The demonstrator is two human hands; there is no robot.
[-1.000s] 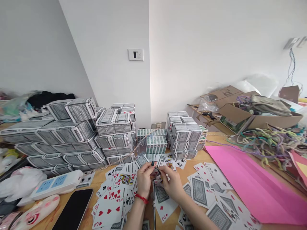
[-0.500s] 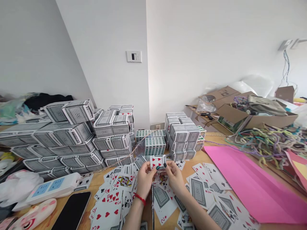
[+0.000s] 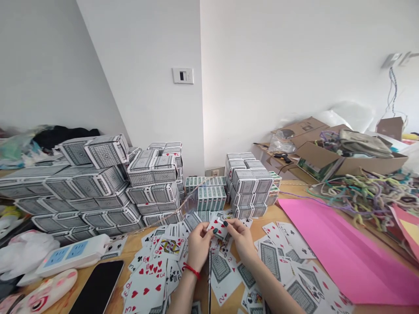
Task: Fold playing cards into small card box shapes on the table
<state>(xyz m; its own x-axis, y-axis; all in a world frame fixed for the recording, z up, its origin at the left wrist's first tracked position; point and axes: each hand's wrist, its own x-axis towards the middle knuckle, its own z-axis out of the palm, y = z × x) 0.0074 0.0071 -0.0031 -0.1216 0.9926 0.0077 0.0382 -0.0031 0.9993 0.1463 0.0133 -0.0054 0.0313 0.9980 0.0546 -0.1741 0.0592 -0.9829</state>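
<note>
Between both hands is a playing card (image 3: 218, 226) with red hearts, its face toward me and its body tilted. My left hand (image 3: 200, 240) pinches its left side, thumb on the face. On its right side, the fingers of my right hand (image 3: 239, 235) are closed at the upper corner, beside a piece marked K. Whether the hearts card is folded I cannot tell. Beneath the hands lie loose playing cards (image 3: 225, 277), some face up and some face down. Another spread of cards (image 3: 149, 283) lies left of my left wrist, which wears a red string bracelet.
Blocks built of folded cards (image 3: 88, 187) are stacked at the left and back, with another stack (image 3: 250, 187) right of centre. Green card boxes (image 3: 211, 198) stand between. A phone (image 3: 98, 288), power strip (image 3: 73, 257), pink sheet (image 3: 334, 248) and yarn heap (image 3: 369, 196) flank the cards.
The hearts card has tilted from nearly level, its right side now lower. A piece marked K now shows at its upper right. My right hand has shifted slightly right.
</note>
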